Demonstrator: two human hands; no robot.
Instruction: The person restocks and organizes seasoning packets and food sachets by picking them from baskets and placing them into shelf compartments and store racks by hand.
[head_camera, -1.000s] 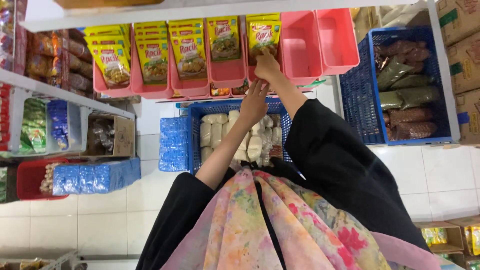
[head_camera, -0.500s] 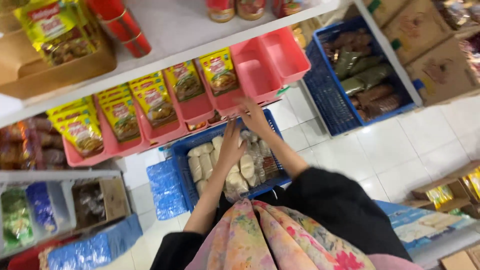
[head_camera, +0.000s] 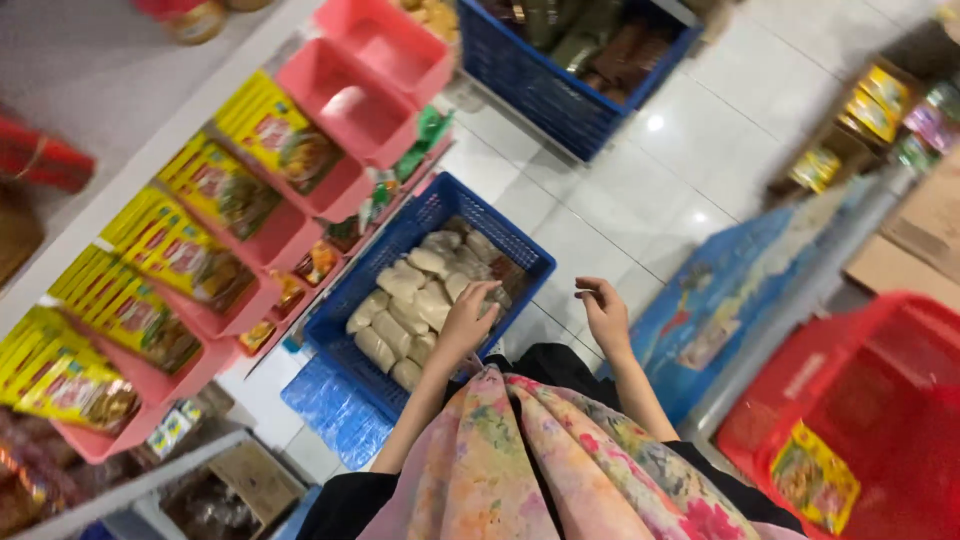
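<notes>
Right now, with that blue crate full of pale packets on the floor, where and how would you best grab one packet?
Probably from straight above. The pale packets lie flat and packed side by side in the blue crate, whose walls block the sides. Pinch a top packet across its narrow width, near the crate's close end, where the left hand hangs. The right hand is over the floor, apart from the crate.

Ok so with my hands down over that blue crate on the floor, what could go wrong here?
1. The left hand hovers over pale packets heaped loosely in the blue crate; pulling one may tumble the others.
2. The floral scarf hangs forward and might hide the crate.
3. The red basket stands close on the right, by the right hand; a turn might bump it.
</notes>
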